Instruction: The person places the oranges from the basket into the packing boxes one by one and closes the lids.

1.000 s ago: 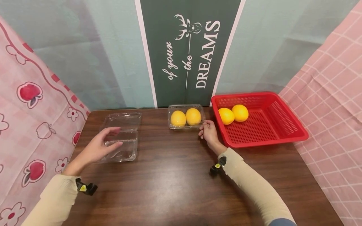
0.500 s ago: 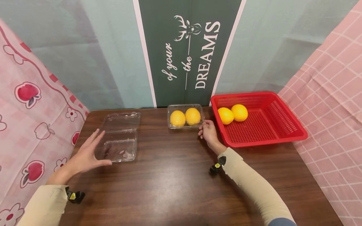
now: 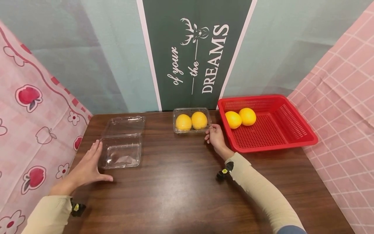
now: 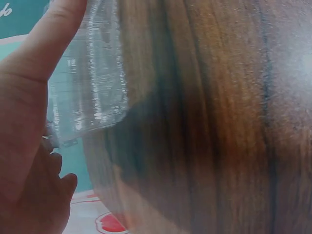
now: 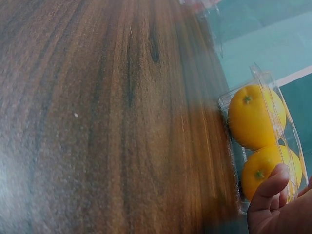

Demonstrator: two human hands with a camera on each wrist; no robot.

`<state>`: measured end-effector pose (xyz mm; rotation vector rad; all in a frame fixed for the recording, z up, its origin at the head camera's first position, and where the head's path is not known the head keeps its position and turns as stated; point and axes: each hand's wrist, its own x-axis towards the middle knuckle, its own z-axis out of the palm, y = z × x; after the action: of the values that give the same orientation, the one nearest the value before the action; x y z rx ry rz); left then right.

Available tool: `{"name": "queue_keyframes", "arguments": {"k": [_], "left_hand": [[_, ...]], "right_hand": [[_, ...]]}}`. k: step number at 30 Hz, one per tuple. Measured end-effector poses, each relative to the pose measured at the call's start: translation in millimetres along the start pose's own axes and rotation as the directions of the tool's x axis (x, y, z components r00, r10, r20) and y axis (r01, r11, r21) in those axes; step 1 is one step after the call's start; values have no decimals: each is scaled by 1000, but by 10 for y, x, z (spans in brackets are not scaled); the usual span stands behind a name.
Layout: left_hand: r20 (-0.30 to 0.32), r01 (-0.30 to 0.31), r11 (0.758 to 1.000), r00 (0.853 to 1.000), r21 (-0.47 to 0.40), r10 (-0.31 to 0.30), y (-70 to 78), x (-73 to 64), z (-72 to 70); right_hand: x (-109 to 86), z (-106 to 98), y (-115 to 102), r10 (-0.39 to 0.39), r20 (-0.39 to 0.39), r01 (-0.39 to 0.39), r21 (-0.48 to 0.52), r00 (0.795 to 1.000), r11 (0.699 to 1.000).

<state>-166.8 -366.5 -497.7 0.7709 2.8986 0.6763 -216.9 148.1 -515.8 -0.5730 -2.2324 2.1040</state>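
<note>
Oranges point(image 3: 183, 123) sit paired in a lidded clear box point(image 3: 192, 112) towards the desk's point(image 3: 175, 185) far edge, apparently done, while two loose oranges point(image 3: 247, 117) in the red basket point(image 3: 271, 147) and an open clear box point(image 3: 122, 152) without fruit seem left. Well apart, the right hand point(image 3: 217, 137) pinches the filled box's near right corner and the left hand point(image 3: 84, 169) spreads beside the open one.

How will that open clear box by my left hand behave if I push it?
The open box is probably light: its plastic looks thin and nothing shows inside. It may slide easily, as the table looks smooth and shiny. Its lid, folded back, might flap.
</note>
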Motion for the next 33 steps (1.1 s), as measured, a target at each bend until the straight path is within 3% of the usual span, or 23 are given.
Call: {"name": "queue_keyframes", "arguments": {"k": [12,20,33], "left_hand": [[1,96,995,995,-3,-96,12,-12,27],[-30,69,997,997,41,-68,11,-13,59],[-50,62,997,997,35,-61,25,32,112]], "right_hand": [[18,0,8,-5,-2,5,-9,1000,1000],[25,5,10,-5,-1,5,-11,1000,1000],[22,2,18,-8,-1,8,-23,1000,1000]]}}
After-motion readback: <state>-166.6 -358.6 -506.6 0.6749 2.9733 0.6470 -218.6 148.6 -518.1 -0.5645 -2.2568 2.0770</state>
